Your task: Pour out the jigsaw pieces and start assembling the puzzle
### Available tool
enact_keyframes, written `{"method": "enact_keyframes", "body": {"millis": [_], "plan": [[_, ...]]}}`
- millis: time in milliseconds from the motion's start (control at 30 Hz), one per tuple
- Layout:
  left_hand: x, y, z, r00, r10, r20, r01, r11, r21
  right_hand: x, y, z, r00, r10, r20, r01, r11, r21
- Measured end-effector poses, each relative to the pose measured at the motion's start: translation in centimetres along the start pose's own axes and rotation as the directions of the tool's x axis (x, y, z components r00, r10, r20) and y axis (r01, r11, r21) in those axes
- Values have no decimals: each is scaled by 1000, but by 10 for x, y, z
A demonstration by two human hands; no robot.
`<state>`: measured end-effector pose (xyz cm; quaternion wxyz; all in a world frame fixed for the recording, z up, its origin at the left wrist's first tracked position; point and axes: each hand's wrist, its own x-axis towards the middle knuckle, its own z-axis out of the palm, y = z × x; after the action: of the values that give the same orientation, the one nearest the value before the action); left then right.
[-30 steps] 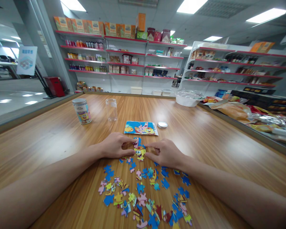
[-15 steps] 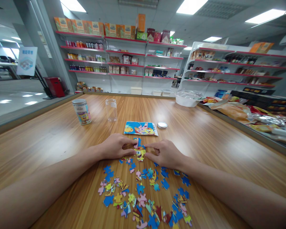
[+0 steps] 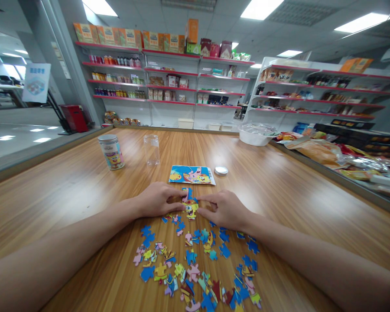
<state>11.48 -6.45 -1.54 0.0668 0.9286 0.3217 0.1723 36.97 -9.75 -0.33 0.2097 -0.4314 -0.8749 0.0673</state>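
Note:
A small cluster of joined puzzle pieces (image 3: pixel 190 203), yellow, blue and pink, lies on the wooden table (image 3: pixel 68 190). My left hand (image 3: pixel 157 199) presses its fingertips on the cluster's left side. From the other side my right hand (image 3: pixel 225 209) pinches the same cluster. Several loose puzzle pieces (image 3: pixel 195 268) are scattered in front of me, some face down and blue. A printed reference picture (image 3: pixel 191 175) lies just beyond the hands.
A labelled puzzle jar (image 3: pixel 111 151), a clear empty jar (image 3: pixel 152 149) and a round metal lid (image 3: pixel 221 170) stand farther back. A white bowl (image 3: pixel 256 133) and snack packets (image 3: pixel 325 151) line the right edge. Shop shelves (image 3: pixel 169 78) fill the background.

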Motion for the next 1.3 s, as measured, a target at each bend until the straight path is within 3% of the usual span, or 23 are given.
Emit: {"method": "enact_keyframes", "body": {"millis": [633, 867, 1300], "plan": [[1, 3, 1, 999, -2, 37, 1, 1000, 18, 0, -2, -1, 1000, -8, -5, 8, 999, -32], [1, 6, 2, 1000, -19, 4, 18, 999, 33, 0, -1, 0, 1000, 11, -28, -12, 998, -60], [11, 19, -12, 981, -141, 132, 111, 970, 216, 0, -3, -1, 1000, 16, -6, -17, 998, -59]]}}
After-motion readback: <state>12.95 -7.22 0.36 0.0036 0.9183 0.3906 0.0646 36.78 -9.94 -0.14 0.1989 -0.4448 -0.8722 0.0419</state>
